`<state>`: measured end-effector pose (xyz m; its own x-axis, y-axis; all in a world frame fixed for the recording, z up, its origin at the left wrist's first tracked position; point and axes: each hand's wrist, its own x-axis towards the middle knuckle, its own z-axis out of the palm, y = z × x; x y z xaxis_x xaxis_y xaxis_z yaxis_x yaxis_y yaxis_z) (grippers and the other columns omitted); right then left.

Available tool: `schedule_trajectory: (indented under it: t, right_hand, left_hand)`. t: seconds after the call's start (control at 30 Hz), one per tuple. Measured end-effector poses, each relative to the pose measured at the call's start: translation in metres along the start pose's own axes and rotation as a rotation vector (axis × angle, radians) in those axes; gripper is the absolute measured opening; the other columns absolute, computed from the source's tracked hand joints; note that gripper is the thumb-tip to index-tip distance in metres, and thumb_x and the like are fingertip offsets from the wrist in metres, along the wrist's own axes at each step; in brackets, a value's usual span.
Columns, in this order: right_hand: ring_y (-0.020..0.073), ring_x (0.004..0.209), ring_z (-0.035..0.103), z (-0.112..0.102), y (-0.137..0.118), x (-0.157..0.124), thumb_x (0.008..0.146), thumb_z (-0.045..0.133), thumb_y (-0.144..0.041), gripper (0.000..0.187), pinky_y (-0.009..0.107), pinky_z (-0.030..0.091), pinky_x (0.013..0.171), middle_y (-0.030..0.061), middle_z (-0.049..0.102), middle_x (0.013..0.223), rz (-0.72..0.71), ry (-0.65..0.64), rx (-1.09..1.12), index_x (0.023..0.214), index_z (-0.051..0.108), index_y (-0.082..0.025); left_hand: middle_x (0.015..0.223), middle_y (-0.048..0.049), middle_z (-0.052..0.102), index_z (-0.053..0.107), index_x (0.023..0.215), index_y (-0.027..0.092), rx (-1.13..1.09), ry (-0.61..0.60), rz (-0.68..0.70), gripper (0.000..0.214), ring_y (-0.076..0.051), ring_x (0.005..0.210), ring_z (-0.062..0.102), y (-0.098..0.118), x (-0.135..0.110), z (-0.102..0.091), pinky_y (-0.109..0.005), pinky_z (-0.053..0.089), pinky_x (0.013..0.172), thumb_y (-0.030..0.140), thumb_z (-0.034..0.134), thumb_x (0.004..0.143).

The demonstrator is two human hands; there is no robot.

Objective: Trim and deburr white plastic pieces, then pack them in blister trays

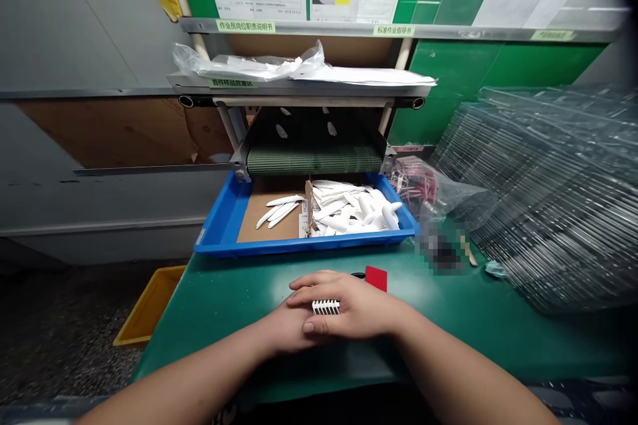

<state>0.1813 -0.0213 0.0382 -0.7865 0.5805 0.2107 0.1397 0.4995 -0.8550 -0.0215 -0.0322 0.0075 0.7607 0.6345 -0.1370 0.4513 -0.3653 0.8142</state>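
Observation:
My right hand (pixel 356 302) lies across the top of my left hand (pixel 289 327), near the front of the green table. Between the thumb and forefinger of my right hand shows a small white comb-like piece (pixel 325 307) with a row of teeth. The fingers of my right hand curl over my left hand, whose own fingers are hidden beneath. Just behind my right hand is a flat red piece (pixel 376 278). Beyond my hands stands a blue tray (pixel 259 250) holding white elongated parts (pixel 343 209), with a few slim ones (pixel 279 211) on cardboard at its left.
A green conveyor belt (pixel 314 161) ends above the tray, carrying several small pale pieces. Stacked clear plastic trays (pixel 558 212) fill the right side, beside a clear bag (pixel 421 186). A yellow bin (pixel 149 305) stands low at the left. Above the belt runs a shelf (pixel 349 88).

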Motion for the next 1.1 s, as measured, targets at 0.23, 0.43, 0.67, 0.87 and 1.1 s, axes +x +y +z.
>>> schedule_trajectory:
  t: [0.23, 0.43, 0.67, 0.87, 1.1]
  right_hand:
    - [0.0255, 0.14, 0.063, -0.002, -0.006, 0.001, 0.098, 0.077, -0.049, 0.048, 0.04, 0.047, 0.118, 0.0099, 0.07, 0.146, 0.081, 0.029, 0.001, 0.142, 0.075, -0.03]
    - [0.0296, 0.139, 0.064, -0.007, -0.009, -0.004, 0.088, 0.087, -0.054, 0.061, 0.043, 0.049, 0.118, 0.0102, 0.068, 0.15, 0.087, -0.012, 0.055, 0.143, 0.074, -0.032]
    - [0.025, 0.129, 0.069, -0.108, 0.003, 0.042, 0.107, 0.06, -0.044, 0.035, 0.039, 0.054, 0.112, 0.0079, 0.074, 0.138, 0.349, 0.291, -0.743, 0.133, 0.074, -0.025]
    - [0.0339, 0.135, 0.061, -0.161, 0.072, 0.112, 0.096, 0.074, -0.025, 0.044, 0.052, 0.047, 0.117, 0.0163, 0.067, 0.143, 0.553, 0.138, -1.009, 0.139, 0.069, -0.016]
    - [0.0257, 0.114, 0.07, -0.162, 0.098, 0.124, 0.103, 0.072, -0.036, 0.031, 0.05, 0.057, 0.103, 0.0107, 0.072, 0.127, 0.625, 0.126, -1.036, 0.126, 0.071, -0.017]
  left_hand:
    - [0.148, -0.004, 0.071, 0.074, 0.138, 0.029, 0.017, 0.002, 0.167, 0.046, -0.029, 0.134, 0.066, -0.002, 0.014, 0.001, -0.038, 0.05, 0.119, 0.033, 0.059, 0.095]
    - [0.117, -0.0073, 0.081, 0.082, 0.117, 0.031, -0.134, 0.109, 0.309, 0.026, -0.031, 0.119, 0.073, -0.001, 0.01, 0.006, -0.037, 0.059, 0.104, 0.035, 0.069, 0.095]
    - [0.11, -0.0114, 0.082, 0.08, 0.109, 0.02, -0.486, 0.165, 0.089, 0.03, -0.027, 0.1, 0.076, -0.002, 0.006, 0.006, -0.036, 0.059, 0.091, 0.041, 0.078, 0.089]
    - [0.111, -0.0138, 0.082, 0.074, 0.117, 0.015, -0.868, 0.233, -0.063, 0.05, -0.026, 0.099, 0.077, -0.017, 0.016, 0.008, -0.037, 0.058, 0.091, 0.046, 0.088, 0.08]
    - [0.106, -0.0121, 0.081, 0.074, 0.114, 0.015, -0.882, 0.281, -0.099, 0.056, -0.024, 0.091, 0.074, -0.018, 0.017, 0.003, -0.037, 0.054, 0.085, 0.05, 0.093, 0.074]
